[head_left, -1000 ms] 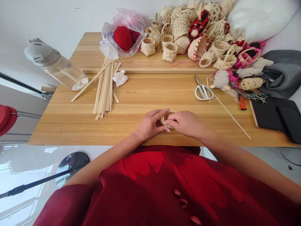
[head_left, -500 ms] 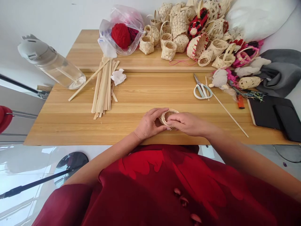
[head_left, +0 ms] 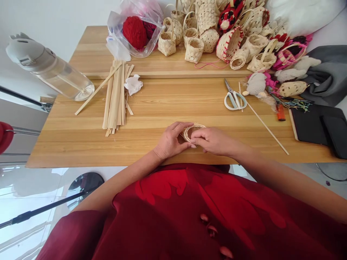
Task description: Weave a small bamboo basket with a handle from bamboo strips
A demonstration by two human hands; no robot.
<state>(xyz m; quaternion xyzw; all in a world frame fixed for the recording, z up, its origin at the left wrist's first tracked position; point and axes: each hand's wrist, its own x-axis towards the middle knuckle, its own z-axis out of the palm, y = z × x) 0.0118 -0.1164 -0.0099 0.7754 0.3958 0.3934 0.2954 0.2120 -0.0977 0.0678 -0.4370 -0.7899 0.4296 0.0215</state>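
A small round woven basket (head_left: 187, 134) of pale strips sits between my hands near the table's front edge, its round opening facing up. My left hand (head_left: 172, 140) curves around its left side, fingers at the far rim and thumb at the near side. At the near right rim, my right hand (head_left: 211, 141) pinches the edge between thumb and fingers. Both hands are closed on the basket, and they hide much of its near and right wall.
Pale flat strips (head_left: 116, 97) lie at left beside a bottle (head_left: 51, 68). Scissors (head_left: 234, 97) and a thin stick (head_left: 268, 128) are at right. Woven baskets (head_left: 194, 50) and a bag with red yarn (head_left: 135, 32) stand at the back. A black tablet (head_left: 309, 122) lies far right.
The view has shifted slightly, so the back items sit higher in the picture. My right hand's fingers have shifted a little at the rim; my left hand keeps its hold.
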